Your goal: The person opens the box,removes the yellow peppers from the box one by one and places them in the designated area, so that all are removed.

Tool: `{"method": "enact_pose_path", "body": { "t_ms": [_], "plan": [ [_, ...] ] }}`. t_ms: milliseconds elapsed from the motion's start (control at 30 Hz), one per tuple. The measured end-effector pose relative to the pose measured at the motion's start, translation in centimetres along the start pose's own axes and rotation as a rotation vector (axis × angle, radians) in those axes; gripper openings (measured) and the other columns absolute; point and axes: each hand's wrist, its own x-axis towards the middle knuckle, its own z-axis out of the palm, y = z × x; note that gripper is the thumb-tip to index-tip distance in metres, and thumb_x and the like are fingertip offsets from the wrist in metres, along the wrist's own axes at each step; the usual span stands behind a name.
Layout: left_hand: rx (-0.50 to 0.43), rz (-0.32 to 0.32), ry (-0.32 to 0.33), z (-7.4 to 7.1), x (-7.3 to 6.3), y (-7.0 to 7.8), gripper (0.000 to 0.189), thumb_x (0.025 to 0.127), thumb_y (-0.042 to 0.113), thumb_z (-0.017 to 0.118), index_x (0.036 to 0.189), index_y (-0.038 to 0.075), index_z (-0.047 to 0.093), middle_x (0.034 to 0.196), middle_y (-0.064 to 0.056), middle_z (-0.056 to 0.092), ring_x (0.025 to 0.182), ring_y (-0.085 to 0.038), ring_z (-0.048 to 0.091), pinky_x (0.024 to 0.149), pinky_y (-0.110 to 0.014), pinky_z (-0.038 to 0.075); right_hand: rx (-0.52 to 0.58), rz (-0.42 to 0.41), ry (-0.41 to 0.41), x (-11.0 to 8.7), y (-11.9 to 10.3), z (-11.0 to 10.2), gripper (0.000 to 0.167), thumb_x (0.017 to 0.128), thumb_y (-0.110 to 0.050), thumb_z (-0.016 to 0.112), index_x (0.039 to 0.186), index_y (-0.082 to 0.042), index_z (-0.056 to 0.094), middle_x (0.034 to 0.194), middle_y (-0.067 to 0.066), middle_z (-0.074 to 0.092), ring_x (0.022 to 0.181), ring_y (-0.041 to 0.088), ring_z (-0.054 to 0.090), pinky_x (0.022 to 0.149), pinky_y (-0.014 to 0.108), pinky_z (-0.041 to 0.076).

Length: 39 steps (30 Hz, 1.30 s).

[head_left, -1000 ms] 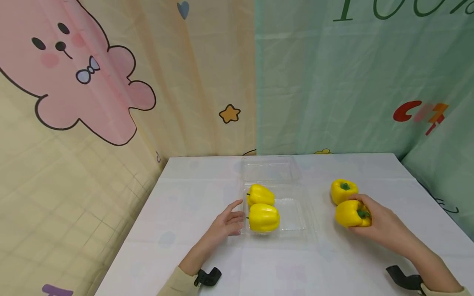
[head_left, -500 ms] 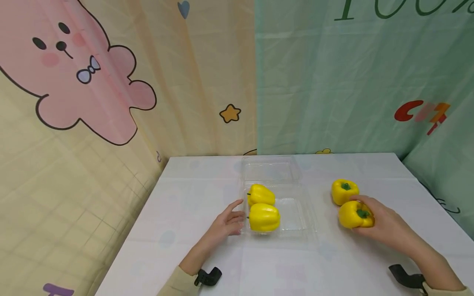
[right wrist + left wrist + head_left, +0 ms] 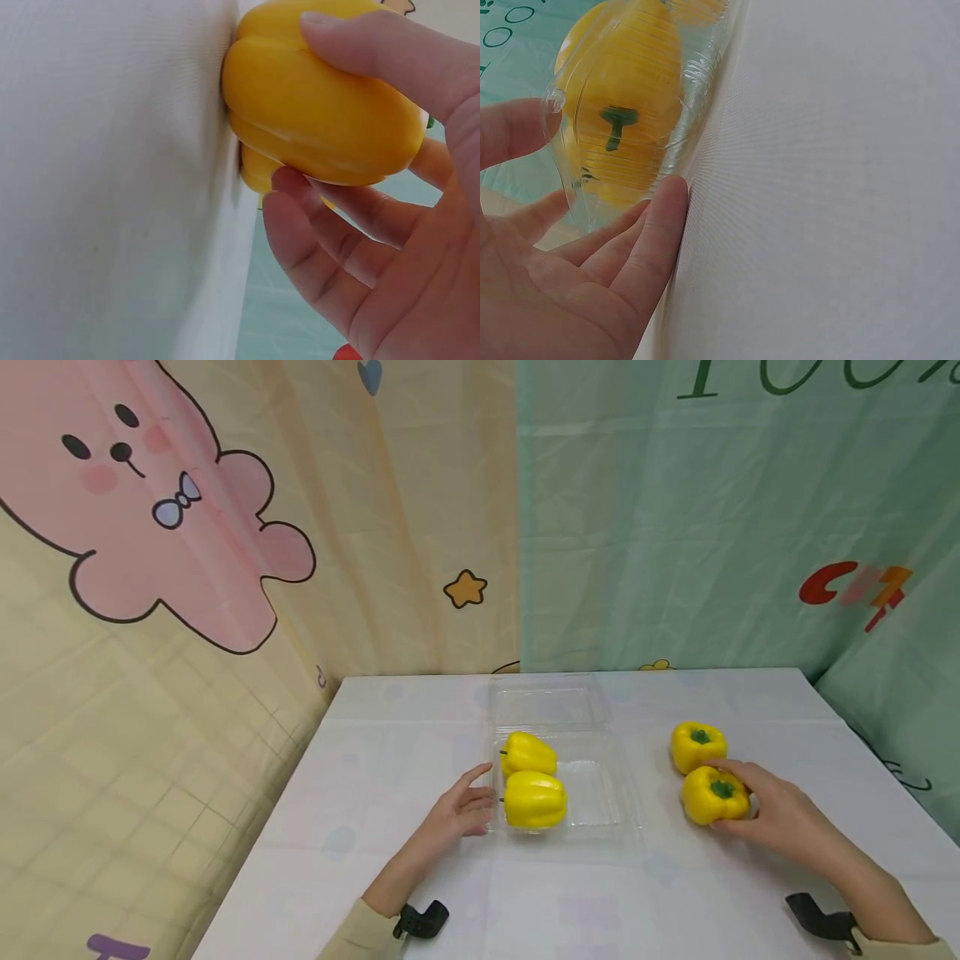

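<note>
At the right of the table, my right hand (image 3: 776, 802) holds a yellow bell pepper (image 3: 716, 795), thumb on one side and fingertips on the other. Its green stem faces up in the head view, and its base meets the white tabletop in the right wrist view. Just behind it sits another yellow bell pepper (image 3: 698, 747). My left hand (image 3: 456, 814) rests its relaxed fingers against the left side of a clear plastic clamshell box (image 3: 697, 82). Two yellow peppers (image 3: 536, 800) lie on their sides in the box's left half, stems pointing left.
The box's transparent lid (image 3: 546, 706) lies folded back toward the table's far edge. A white cloth covers the tabletop (image 3: 337, 785). Printed curtains (image 3: 645, 527) hang behind and beside the table.
The pepper in my right hand has been tipped upright, its stem turning from the right side to the top, and it has settled lower. My left hand stays still.
</note>
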Motion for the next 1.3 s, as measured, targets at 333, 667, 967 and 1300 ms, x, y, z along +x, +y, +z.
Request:
{"method": "enact_pose_path", "body": {
  "t_ms": [333, 667, 967, 1300],
  "plan": [
    [-0.017, -0.014, -0.001, 0.5, 0.0, -0.3, 0.065, 0.1, 0.024, 0.062, 0.157, 0.032, 0.033, 0.146, -0.014, 0.05, 0.131, -0.031, 0.052, 0.092, -0.04, 0.055, 0.032, 0.048, 0.025, -0.3, 0.8, 0.0, 0.085, 0.074, -0.035, 0.091, 0.142, -0.012, 0.045, 0.125, 0.023, 0.059, 0.093, 0.03, 0.063, 0.066, 0.022, 0.054],
    [-0.013, 0.017, -0.019, 0.1, 0.1, -0.3, 0.065, 0.1, 0.022, 0.061, 0.158, 0.029, 0.032, 0.146, -0.016, 0.05, 0.131, -0.032, 0.052, 0.092, -0.04, 0.055, 0.064, 0.031, 0.095, -0.6, 1.7, 0.7, 0.082, 0.077, -0.035, 0.089, 0.144, -0.01, 0.049, 0.133, 0.024, 0.056, 0.094, 0.032, 0.063, 0.067, 0.02, 0.055],
    [-0.004, 0.018, -0.014, -0.3, 0.3, -0.3, 0.065, 0.101, 0.019, 0.059, 0.158, 0.027, 0.031, 0.145, -0.017, 0.05, 0.131, -0.034, 0.052, 0.091, -0.04, 0.055, 0.095, -0.007, 0.117, -0.2, 2.0, 0.9, 0.08, 0.079, -0.028, 0.088, 0.147, -0.014, 0.049, 0.134, 0.024, 0.056, 0.094, 0.032, 0.064, 0.068, 0.022, 0.057],
    [-0.008, 0.008, -0.016, -0.2, 0.2, -0.2, 0.065, 0.101, 0.021, 0.06, 0.158, 0.029, 0.031, 0.146, -0.015, 0.051, 0.132, -0.033, 0.051, 0.092, -0.04, 0.055, 0.104, 0.023, 0.074, -0.4, 1.8, 0.8, 0.079, 0.082, -0.033, 0.085, 0.15, -0.017, 0.047, 0.137, 0.023, 0.054, 0.095, 0.029, 0.064, 0.069, 0.022, 0.057]
  ]
}}
